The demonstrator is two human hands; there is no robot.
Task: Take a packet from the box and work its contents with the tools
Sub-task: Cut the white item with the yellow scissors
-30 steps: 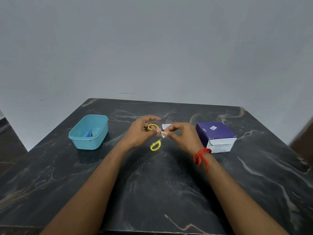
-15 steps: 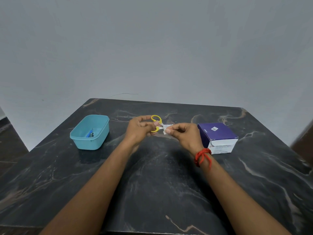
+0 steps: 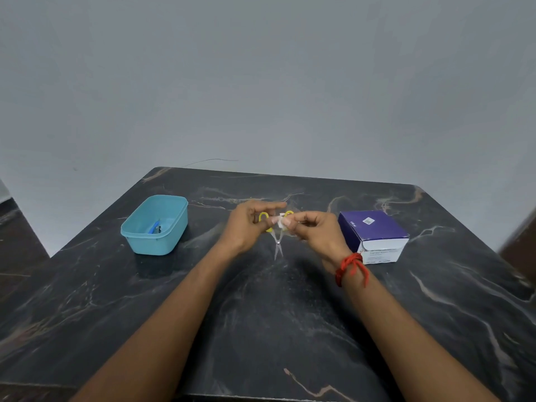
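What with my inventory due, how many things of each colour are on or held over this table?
Teal: 1 tub
Blue: 1 tool, in the tub
Yellow: 1 scissors
White: 1 packet
Purple: 1 box
Total: 5

dim even indoor light, soft shadows under the forearms, wide-angle bending at edges (mild blur overall)

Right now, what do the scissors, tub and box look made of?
Scissors: yellow matte loops look plastic; thin pale glinting blades, probably steel. Tub: teal, smooth, rounded moulded rim, likely plastic. Box: purple and white, crisp folded edges, printed label, looks cardboard.
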